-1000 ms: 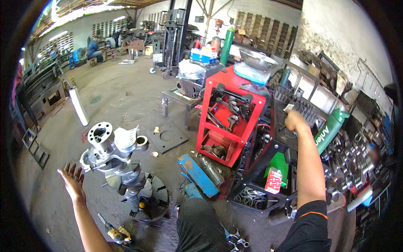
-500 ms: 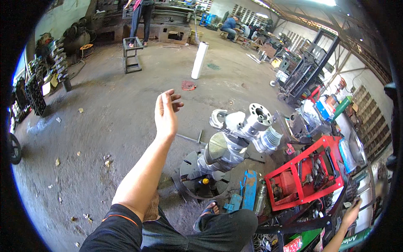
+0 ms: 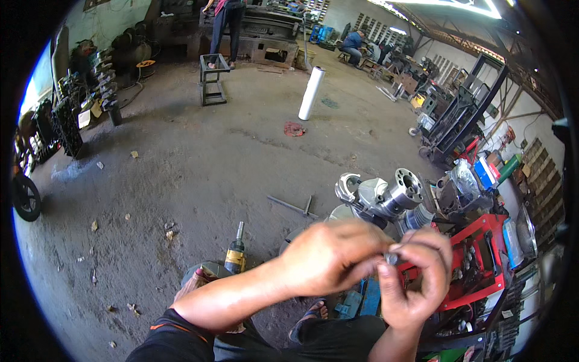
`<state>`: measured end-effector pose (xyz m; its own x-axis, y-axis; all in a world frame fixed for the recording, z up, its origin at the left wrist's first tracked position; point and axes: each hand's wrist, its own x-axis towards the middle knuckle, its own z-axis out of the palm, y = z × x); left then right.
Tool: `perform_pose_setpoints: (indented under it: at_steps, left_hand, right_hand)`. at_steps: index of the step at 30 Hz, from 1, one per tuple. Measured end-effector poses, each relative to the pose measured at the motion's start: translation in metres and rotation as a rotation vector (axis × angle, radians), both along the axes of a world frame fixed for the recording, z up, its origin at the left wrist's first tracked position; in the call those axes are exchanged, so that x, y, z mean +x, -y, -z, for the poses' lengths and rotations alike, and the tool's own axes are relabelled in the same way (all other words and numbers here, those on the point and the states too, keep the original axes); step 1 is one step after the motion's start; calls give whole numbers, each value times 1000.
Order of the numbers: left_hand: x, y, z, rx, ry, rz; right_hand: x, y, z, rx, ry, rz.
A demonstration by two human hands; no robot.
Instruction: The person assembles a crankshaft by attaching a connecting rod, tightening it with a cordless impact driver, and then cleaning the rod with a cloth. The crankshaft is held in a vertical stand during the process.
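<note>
The right hand [image 3: 416,289] holds a small, round, grey metal piece [image 3: 391,258] — its thumb and forefinger are clamped on it; the left hand [image 3: 329,256] comes in from the other side, its fingers bent close to the piece and blurred, so I cannot tell whether they grip it too; the piece is in the air between the two hands, above the floor [image 3: 181,187].

Just beyond the hands rises a large, silver, polished-metal crankshaft [image 3: 395,199], its round end flange ringed with holes; the hands cover its lower part. A dark, T-shaped metal bar [image 3: 292,207] lies on the floor to its left; nearer, just past the left forearm, is a yellow-and-black power tool [image 3: 236,258] — its bare metal tip points away from the person.

To the right stands a red, open-framed metal cart [image 3: 500,241]; farther off, a tall white cylinder [image 3: 312,93] stands upright, with a crumpled red cloth [image 3: 294,129] near its foot.
</note>
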<state>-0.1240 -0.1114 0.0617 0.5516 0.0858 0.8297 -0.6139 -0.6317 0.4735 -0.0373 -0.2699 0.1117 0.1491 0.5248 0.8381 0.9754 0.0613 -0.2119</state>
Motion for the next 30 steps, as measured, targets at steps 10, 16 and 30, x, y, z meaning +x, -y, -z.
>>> perform_pose_setpoints:
  at_steps: [10, 16, 30]
  left_hand:
    - [98, -129, 62, -1287, -140, -192]
    - [138, -95, 83, -1229, -16, -48]
    - [120, -87, 82, -1186, 41, -103]
  right_hand:
    - [191, 34, 113, 536, -1259, 308]
    - [218, 22, 151, 600, -1405, -52]
    - [223, 18, 155, 663, -1389, -40]
